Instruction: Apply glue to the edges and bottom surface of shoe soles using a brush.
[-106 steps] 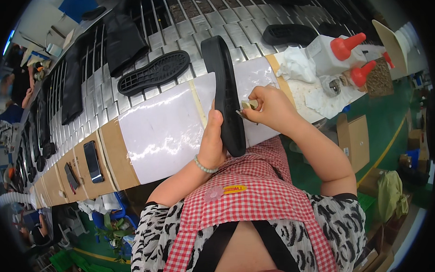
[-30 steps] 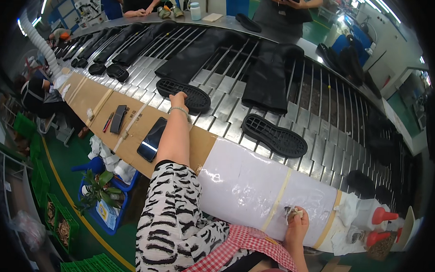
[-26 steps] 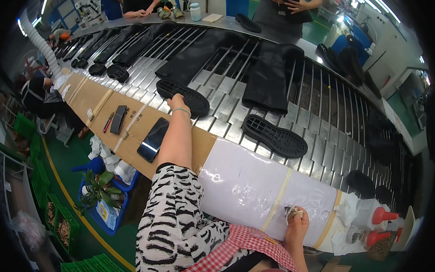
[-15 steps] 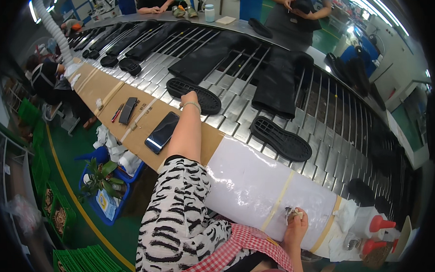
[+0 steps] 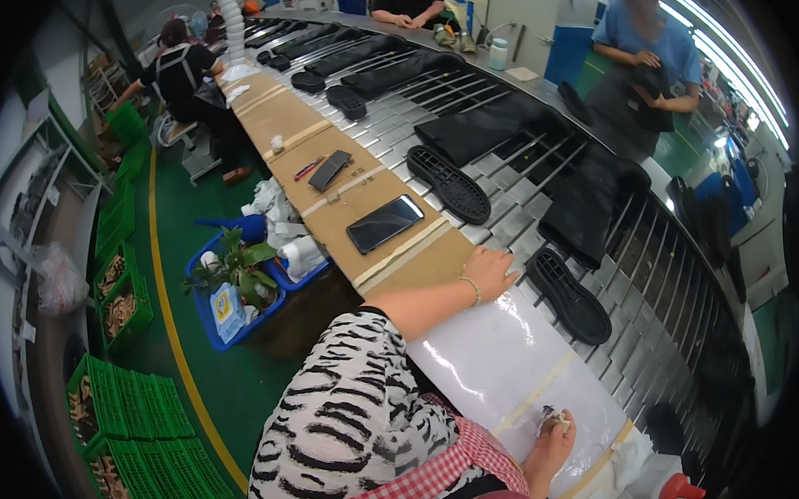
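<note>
**Co-worker:** Where have you got to with that one?

**Me:** My left hand [image 5: 491,270] is stretched out flat at the far edge of the bench, where the brown cardboard cover [image 5: 391,250] meets the slatted metal conveyor [image 5: 502,171]. The fingers lie loosely spread, palm down, and it holds nothing. The nearest black rubber shoe sole [image 5: 569,295], tread up, lies on the slats just beside it, not touching as far as I can see.

**Co-worker:** And the other hand?

**Me:** My right hand [image 5: 551,438] rests near the bench's near edge on the glossy white plastic sheet [image 5: 496,360], fingers curled round a small pale wad, a bit of cloth or sponge I think [image 5: 557,416]; it is too small to tell.

**Co-worker:** So what's left?

**Me:** I judge no sole is in hand yet. That one and the second black tread-up sole [image 5: 450,183] further along both look untouched, so picking up and wiping are not yet done.
</note>
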Tool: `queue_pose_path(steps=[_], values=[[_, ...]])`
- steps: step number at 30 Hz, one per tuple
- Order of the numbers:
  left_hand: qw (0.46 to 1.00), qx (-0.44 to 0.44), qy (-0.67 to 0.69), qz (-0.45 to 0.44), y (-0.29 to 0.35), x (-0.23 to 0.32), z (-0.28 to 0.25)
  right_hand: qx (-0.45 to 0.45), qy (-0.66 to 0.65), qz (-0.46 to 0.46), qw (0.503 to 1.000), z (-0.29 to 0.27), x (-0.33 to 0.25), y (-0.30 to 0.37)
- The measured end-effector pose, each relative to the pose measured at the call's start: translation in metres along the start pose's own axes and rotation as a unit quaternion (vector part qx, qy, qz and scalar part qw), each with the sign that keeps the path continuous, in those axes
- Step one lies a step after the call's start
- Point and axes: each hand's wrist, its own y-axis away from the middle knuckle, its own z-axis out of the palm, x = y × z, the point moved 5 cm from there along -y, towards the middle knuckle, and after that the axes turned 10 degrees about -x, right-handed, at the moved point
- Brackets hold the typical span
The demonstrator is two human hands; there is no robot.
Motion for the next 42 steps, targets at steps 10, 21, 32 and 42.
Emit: queue_pose_path(steps=[10, 21, 32, 42], values=[[0.998, 0.005, -0.062, -0.028, -0.002, -0.002, 0.004, -0.041, 0.12, -0.032, 0.991, -0.004, 0.008, -0.009], [0.998, 0.003, -0.056, -0.026, -0.009, -0.006, 0.01, -0.038, 0.092, -0.047, 0.994, -0.007, 0.019, -0.006], [0.994, 0.003, -0.101, -0.036, -0.011, -0.035, 0.004, -0.133, 0.051, -0.043, 0.989, 0.01, 0.047, -0.026], [0.996, 0.058, -0.058, 0.031, -0.013, -0.023, 0.005, -0.128, 0.075, -0.064, 0.987, 0.01, 0.042, -0.022]])
